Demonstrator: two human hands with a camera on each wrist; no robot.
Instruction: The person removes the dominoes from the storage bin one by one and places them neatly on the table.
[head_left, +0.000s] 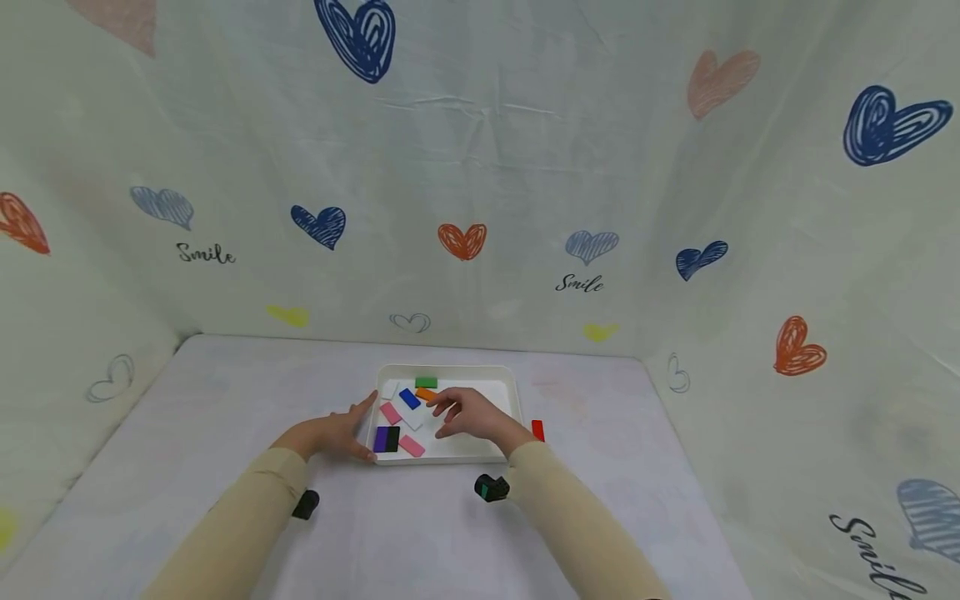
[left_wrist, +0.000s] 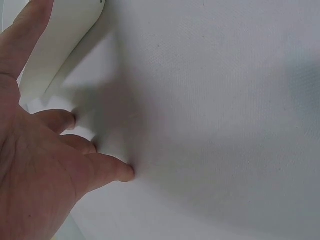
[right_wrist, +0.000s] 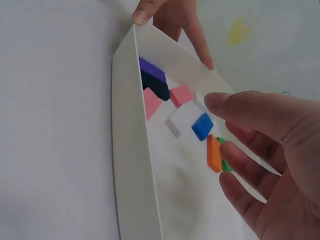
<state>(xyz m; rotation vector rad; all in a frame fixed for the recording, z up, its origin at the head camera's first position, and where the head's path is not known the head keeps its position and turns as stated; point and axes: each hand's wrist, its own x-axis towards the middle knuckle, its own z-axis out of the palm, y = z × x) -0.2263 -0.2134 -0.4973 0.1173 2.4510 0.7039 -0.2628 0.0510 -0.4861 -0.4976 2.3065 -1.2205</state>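
a person's left hand (head_left: 335, 433) braced a white tray (head_left: 442, 459) at its near left corner, fingers spread and touching the wall without clamping it; a hard press elsewhere might have slid the tray across the counter (head_left: 405, 533). just inside that corner, a purple block (head_left: 381, 439) and a black block (head_left: 393, 439) lay side by side. the right hand (head_left: 471, 414) hung over the tray's middle, fingers apart, nothing seen between them. outside the tray's right wall, a red block (head_left: 537, 429) lay beside the right sleeve (head_left: 558, 492), where a swing of the forearm could have knocked it. nearer the tray's far wall, a blue block (head_left: 409, 398), an orange block (head_left: 425, 393) and a green block (head_left: 426, 382) sat close together, so a loose pinch could have caught two or shoved a neighbour.
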